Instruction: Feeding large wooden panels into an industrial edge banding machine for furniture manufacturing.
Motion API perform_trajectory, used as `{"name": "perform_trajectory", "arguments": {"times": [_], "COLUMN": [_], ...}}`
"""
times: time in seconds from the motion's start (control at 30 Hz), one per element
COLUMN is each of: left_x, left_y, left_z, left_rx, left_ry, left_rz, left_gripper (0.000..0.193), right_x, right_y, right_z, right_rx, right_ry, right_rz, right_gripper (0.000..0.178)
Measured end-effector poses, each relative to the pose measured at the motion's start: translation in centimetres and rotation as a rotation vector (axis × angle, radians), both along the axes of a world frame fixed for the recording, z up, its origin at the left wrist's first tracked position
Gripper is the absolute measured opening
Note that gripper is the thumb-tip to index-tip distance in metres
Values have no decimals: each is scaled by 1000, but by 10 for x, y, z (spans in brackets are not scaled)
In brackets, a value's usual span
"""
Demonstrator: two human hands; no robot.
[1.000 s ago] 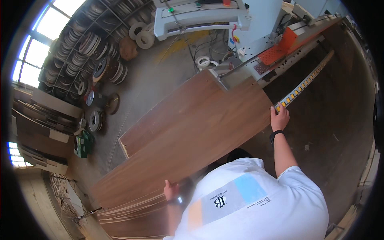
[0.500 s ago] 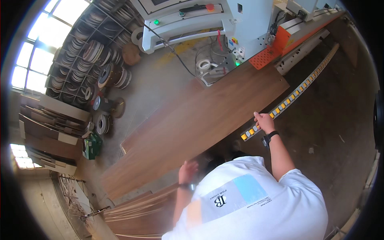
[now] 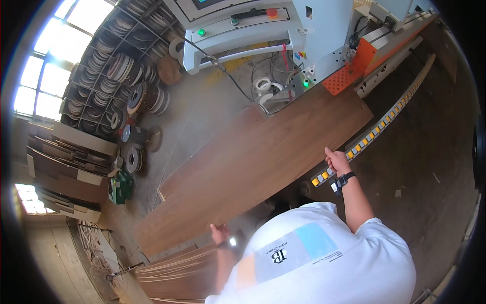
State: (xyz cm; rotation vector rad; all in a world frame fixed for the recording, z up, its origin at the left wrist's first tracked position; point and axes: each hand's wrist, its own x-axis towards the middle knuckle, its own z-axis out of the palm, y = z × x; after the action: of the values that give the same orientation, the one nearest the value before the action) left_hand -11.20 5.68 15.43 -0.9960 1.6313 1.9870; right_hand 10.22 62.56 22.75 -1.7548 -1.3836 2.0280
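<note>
A long brown wood-grain panel lies slantwise before me, its far right end next to the machine. My right hand is closed at the panel's near edge, thumb on top and the other fingers mostly hidden below. Farther left along that same edge, my left hand has its thumb against the panel; its fingers curl under and are partly hidden. Just beyond and beneath my right wrist runs a roller rail with yellow and grey rollers, curved by the lens.
A pale grey machine with an orange perforated guard stands beyond the panel. Tape rolls lie near its base. At left are a rack of edging coils, a green box and stacked boards. More brown panels lie lower left.
My left hand has moved left and nearer along the panel, up against its edge. My right hand keeps about the same place at the edge. The whole view has shifted slightly.
</note>
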Motion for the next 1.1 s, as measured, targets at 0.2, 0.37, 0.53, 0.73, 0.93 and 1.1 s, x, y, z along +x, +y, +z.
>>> {"name": "perform_trajectory", "arguments": {"times": [0.2,0.37,0.53,0.73,0.93,1.1], "left_x": [4,14,26,44,61,60], "left_y": [9,27,64,111,168,202], "left_z": [2,2,4,-4,28,69], "left_rx": [28,145,120,142,264,137], "left_ry": [-71,-72,-109,-161,-196,-228], "left_rz": [-145,-296,-280,-236,-338,-680], "left_gripper": [49,51,48,41,38,46], "right_x": [2,12,23,40,56,67], "right_y": [11,42,77,125,177,206], "right_z": [-2,-5,-5,-13,-29,-33], "right_rx": [127,130,154,213,286,356], "right_ry": [-35,-19,-19,-33,-120,-209], "right_rz": [-71,-97,-112,-157,-184,-169], "right_gripper": [45,44,44,43,46,50]}}
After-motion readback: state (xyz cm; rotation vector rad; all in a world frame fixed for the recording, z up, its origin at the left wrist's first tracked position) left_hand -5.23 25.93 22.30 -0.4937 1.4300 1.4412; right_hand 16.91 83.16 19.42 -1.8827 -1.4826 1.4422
